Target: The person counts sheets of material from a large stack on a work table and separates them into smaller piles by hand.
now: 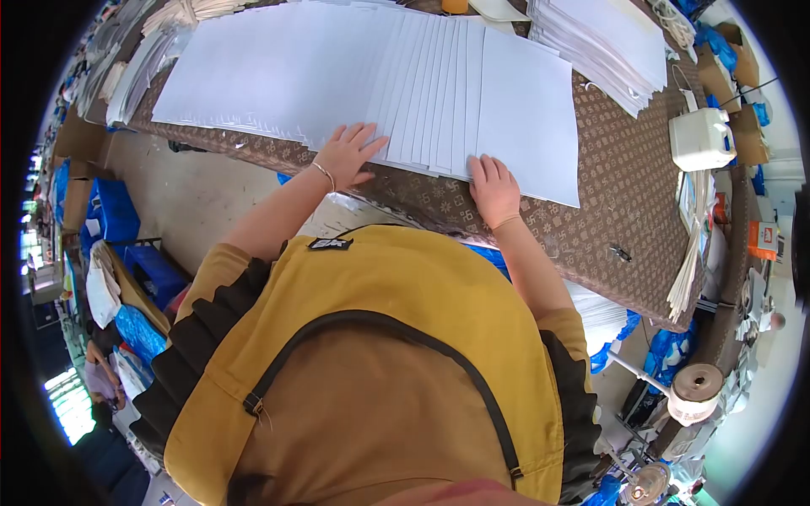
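A fanned row of large white paper sheets (278,72) lies along the near edge of the patterned brown tablecloth (548,240). Their edges overlap in narrow steps towards the right, ending in one broad exposed sheet (531,118). My left hand (348,156) rests with spread fingers on the near edge of the sheets, left of the stepped part. Further right, my right hand (494,192) lays its outstretched fingers on the near edge by the broad sheet. Neither hand grips anything that I can see.
Another stack of white sheets (603,46) lies at the back right. A white plastic jerrycan (702,139) stands at the right edge. A small dark object (620,252) lies on the cloth. A fan (693,392) is at lower right; a person (103,377) is far left.
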Motion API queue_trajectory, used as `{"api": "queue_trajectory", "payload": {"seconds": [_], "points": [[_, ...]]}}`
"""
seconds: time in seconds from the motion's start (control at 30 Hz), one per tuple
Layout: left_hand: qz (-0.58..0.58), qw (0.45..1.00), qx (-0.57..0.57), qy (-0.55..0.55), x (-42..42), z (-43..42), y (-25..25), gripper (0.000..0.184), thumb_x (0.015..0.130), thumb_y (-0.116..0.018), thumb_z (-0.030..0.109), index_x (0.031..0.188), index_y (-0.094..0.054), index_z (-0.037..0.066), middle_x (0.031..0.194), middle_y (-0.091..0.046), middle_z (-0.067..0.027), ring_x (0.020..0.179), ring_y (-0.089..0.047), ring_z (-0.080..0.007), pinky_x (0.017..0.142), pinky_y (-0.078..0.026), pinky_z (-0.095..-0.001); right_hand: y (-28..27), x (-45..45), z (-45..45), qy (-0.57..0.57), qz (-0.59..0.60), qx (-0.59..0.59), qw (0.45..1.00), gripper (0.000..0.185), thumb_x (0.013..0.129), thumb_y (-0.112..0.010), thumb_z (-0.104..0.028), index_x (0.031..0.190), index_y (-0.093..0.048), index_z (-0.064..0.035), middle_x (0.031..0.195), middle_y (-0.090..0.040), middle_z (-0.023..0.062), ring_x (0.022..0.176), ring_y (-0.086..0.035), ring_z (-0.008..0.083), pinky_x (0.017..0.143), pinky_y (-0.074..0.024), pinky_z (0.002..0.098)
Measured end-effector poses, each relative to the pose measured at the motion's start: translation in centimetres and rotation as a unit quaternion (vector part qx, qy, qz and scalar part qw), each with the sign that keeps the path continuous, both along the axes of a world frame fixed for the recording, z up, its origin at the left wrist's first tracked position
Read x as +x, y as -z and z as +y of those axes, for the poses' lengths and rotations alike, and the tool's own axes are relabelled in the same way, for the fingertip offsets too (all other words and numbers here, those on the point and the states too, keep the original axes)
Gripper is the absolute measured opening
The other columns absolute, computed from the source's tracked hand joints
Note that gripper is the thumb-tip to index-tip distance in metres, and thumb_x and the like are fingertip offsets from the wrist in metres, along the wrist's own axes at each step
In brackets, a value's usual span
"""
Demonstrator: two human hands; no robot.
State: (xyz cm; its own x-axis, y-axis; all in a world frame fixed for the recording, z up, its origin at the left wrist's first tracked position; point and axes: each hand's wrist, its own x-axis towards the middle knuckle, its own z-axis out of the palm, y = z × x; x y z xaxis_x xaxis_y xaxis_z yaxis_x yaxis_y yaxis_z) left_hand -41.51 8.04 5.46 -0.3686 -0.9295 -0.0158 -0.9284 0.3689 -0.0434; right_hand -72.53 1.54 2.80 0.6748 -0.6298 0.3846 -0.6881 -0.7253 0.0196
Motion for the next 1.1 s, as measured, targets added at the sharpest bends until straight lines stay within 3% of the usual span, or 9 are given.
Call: {"api": "queue_trajectory", "payload": {"seconds": [0.1,0.17,0.33,0.6,1.1], "points": [[0.024,0.999,-0.033,0.021,0.3,-0.6,1.5,0.061,0.076,-0.06,0.024,0.13,-0.034,0.013,0.131,-0.035,-0.017,0.117,-0.037,-0.0325,0.096,-0.031,-0.0468,-0.3,0.5,0.3,-0.011,0.035,-0.017,0.999,0.038,0.074,-0.053,-0.013,0.112,-0.048,-0.0101,0.106,-0.052,0.0098,0.098,-0.052,0.0253,0.073,-0.0474,0.0334],[-0.024,0.999,-0.04,0.029,-0.6,-1.9,2.2,0.056,0.077,-0.054,0.018,0.129,-0.035,0.012,0.13,-0.036,-0.0176,0.113,-0.04,-0.0351,0.094,-0.034,-0.0464,-0.5,1.1,0.4,-0.004,0.057,-0.038,0.998,0.036,0.076,-0.049,-0.011,0.113,-0.047,-0.0105,0.104,-0.052,0.0104,0.097,-0.052,0.0258,0.072,-0.0486,0.0333],[-0.019,0.999,-0.042,0.017,-1.5,-2.1,2.6,0.051,0.078,-0.045,0.011,0.128,-0.036,0.009,0.128,-0.037,-0.02,0.107,-0.044,-0.0403,0.085,-0.043,-0.0443,-0.3,1.7,0.4,0.027,0.095,-0.022,0.995,0.051,0.07,-0.058,-0.012,0.119,-0.044,-0.0105,0.11,-0.051,0.0102,0.102,-0.051,0.0259,0.074,-0.0499,0.0351],[-0.026,0.997,0.04,0.062,-1.0,-3.2,1.3,0.048,0.08,-0.043,0.014,0.127,-0.037,0.005,0.123,-0.04,-0.0227,0.098,-0.049,-0.0419,0.073,-0.05,-0.0404,-0.8,2.6,0.8,0.086,0.144,0.03,0.985,0.044,0.076,-0.051,-0.011,0.119,-0.043,-0.0088,0.111,-0.052,0.0135,0.104,-0.05,0.0279,0.074,-0.0505,0.0361],[0.009,0.995,0.0,0.097,0.4,-2.9,2.0,0.045,0.079,-0.046,0.014,0.123,-0.041,0.005,0.115,-0.044,-0.0194,0.091,-0.051,-0.0386,0.069,-0.05,-0.0394,-1.0,3.9,2.2,0.131,0.169,0.082,0.973,0.04,0.078,-0.047,-0.009,0.117,-0.043,-0.0071,0.111,-0.052,0.0156,0.102,-0.051,0.0301,0.07,-0.0508,0.0366]]}}
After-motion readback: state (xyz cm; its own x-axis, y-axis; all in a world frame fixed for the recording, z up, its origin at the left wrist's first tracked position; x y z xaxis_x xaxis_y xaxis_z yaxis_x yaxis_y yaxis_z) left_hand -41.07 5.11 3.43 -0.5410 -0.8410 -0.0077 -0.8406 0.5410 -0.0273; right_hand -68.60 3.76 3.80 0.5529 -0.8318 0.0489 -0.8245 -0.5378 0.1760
